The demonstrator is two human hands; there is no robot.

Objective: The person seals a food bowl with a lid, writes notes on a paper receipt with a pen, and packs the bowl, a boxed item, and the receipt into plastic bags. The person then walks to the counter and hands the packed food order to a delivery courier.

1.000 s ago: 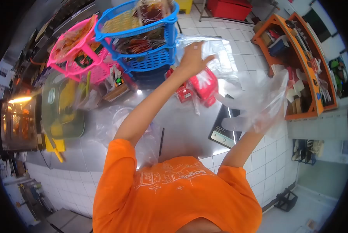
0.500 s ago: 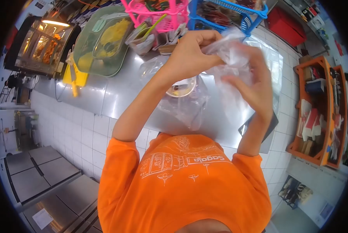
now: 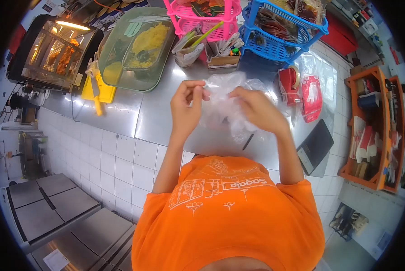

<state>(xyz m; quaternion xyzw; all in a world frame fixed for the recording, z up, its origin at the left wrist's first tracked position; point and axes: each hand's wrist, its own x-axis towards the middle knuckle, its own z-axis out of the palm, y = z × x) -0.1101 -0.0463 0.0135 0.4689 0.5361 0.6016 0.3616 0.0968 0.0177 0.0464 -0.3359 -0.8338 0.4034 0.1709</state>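
A thin clear plastic bag lies crumpled between my hands, low over the steel counter. My left hand is at its left edge, thumb and fingers curled together in a pinch on the film. From the right, my right hand presses thumb and fingers into the bag's bunched upper part. The layers of film hide most of what is under them, and the round tub seen earlier cannot be made out. A thin dark stick-like thing lies just below the bag.
Behind stand a green tub with yellow food, a pink rack, a blue rack and a box of pens. At right are a red tape dispenser, a pink packet and a dark tablet-like device. A knife lies left.
Both hands have come down and toward my body with the bag, which now covers the area of the round tub. The tape dispenser and pink packet have come into sight.
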